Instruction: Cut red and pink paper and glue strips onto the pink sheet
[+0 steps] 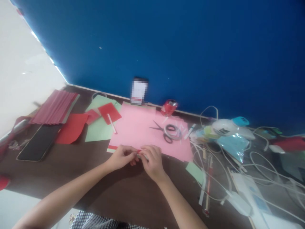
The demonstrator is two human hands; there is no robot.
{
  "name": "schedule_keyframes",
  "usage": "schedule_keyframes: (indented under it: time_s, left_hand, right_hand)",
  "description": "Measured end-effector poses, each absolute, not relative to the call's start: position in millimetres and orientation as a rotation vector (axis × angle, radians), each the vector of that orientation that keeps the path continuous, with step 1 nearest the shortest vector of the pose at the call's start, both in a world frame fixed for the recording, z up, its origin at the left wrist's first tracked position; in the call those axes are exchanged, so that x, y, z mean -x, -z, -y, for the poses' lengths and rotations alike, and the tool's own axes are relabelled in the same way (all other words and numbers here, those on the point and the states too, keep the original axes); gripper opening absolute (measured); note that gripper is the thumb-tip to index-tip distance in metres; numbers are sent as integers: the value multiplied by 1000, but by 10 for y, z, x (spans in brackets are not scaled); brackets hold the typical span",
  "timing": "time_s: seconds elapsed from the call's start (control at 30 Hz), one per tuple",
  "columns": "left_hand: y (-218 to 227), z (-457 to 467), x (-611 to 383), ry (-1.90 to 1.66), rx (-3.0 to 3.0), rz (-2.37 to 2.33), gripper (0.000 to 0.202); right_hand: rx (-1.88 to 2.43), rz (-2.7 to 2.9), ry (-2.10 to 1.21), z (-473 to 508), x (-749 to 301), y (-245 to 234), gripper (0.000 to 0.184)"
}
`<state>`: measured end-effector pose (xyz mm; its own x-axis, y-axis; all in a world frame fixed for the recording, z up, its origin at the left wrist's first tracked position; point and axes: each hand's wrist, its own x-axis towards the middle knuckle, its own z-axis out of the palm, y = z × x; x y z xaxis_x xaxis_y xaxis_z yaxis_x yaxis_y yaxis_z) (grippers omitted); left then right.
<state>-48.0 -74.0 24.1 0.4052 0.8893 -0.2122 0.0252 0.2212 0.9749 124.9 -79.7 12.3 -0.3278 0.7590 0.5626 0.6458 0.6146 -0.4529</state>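
My left hand and my right hand meet at the near edge of a large pink paper sheet on the dark brown table. Both hands pinch a small red paper piece between their fingertips, fingers curled tight around it. Most of that piece is hidden by my fingers. A short red strip lies on the pink sheet just left of my left hand. Black-handled scissors and a ring of tape rest on the pink sheet beyond my hands.
Red paper pieces, a light green sheet and a pleated red fan lie at the left with a dark phone. A red can stands by the blue wall. White cables, a glue gun and plastic bags crowd the right.
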Motion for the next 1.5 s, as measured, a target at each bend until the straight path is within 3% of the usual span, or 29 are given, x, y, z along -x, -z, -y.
schedule_keyframes:
  time_s: [0.33, 0.7, 1.13, 1.4, 1.5]
  left_hand:
    - [-212, 731, 471, -745, -1108, -957, 30]
    - [-187, 714, 491, -761, -1032, -962, 29]
    - [-199, 693, 507, -770, -1013, -1012, 31]
    - [-175, 687, 532, -780, -1000, -1013, 29]
    - [-201, 687, 530, -787, -983, -1017, 30]
  right_hand:
    - [1145, 2095, -261, 810, -1231, -155, 18]
    - [1193, 1912, -360, 779, -1257, -76, 8]
    - [1296, 1753, -385, 722, -1313, -59, 11]
    - [1465, 1361, -546, 592, -1522, -56, 17]
    - [1537, 1230, -456, 508, -1685, -75, 23]
